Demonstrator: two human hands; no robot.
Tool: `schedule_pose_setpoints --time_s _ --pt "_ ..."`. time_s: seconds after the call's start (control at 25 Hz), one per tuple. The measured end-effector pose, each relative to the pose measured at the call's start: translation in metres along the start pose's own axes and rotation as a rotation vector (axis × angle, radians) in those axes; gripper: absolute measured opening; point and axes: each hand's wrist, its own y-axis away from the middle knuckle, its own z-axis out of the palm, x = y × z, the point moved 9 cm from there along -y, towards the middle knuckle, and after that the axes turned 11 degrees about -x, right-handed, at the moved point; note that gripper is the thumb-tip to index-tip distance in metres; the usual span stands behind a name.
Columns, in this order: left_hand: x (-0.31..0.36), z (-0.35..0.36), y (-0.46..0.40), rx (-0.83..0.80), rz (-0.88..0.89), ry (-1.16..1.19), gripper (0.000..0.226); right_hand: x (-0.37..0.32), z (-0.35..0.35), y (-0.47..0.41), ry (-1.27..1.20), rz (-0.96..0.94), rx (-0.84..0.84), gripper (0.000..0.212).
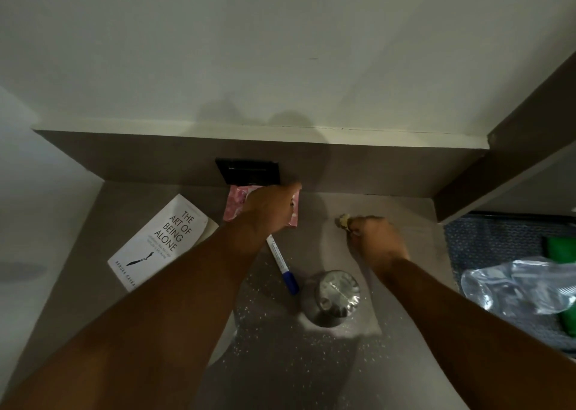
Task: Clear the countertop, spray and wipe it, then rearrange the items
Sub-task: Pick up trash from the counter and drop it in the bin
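On the grey speckled countertop (pixel 280 363), my left hand (pixel 269 207) lies on a pink packet (pixel 232 204) near the back wall, fingers spread over it. My right hand (pixel 378 238) is closed around a small pale crumpled object (pixel 343 221) further right. A white book (pixel 162 241) titled "The Art of Being Alone" lies at the left. A white marker with a blue cap (pixel 282 264) sits between my arms. A steel cup (pixel 336 294) stands in front of it.
A black socket plate (pixel 249 171) is on the backsplash behind the packet. At the right, a blue mat (pixel 467 238) holds a clear plastic bottle (pixel 517 288) and something green (pixel 561 247). A wall closes the left side.
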Motion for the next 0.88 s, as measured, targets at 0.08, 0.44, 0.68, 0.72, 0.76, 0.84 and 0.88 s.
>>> schedule_pose_setpoints --time_s 0.08,0.44,0.68,0.72,0.76,0.84,0.88 --pt "0.003 0.015 -0.005 -0.062 0.054 -0.108 0.041 0.003 0.004 0.008 -0.084 0.030 -0.012 0.020" --pt "-0.006 0.035 -0.011 0.039 0.025 -0.044 0.028 0.000 0.003 0.025 -0.191 0.044 0.019 0.019" --pt "-0.024 -0.014 0.022 0.271 -0.083 0.351 0.009 -0.001 -0.007 0.044 -0.239 0.010 0.053 0.011" --pt "-0.027 -0.026 0.036 0.314 -0.105 0.384 0.011 0.000 -0.010 0.050 -0.249 -0.001 0.072 0.011" --pt "-0.029 -0.036 0.053 0.347 -0.117 0.414 0.011 0.000 -0.012 0.056 -0.265 -0.011 0.091 0.012" --pt "-0.032 -0.043 0.094 0.380 -0.142 0.479 0.005 0.000 -0.011 0.071 -0.330 -0.015 0.102 0.012" --pt "-0.034 -0.037 0.115 0.387 -0.176 0.526 0.006 0.000 -0.008 0.079 -0.373 -0.010 0.094 0.012"
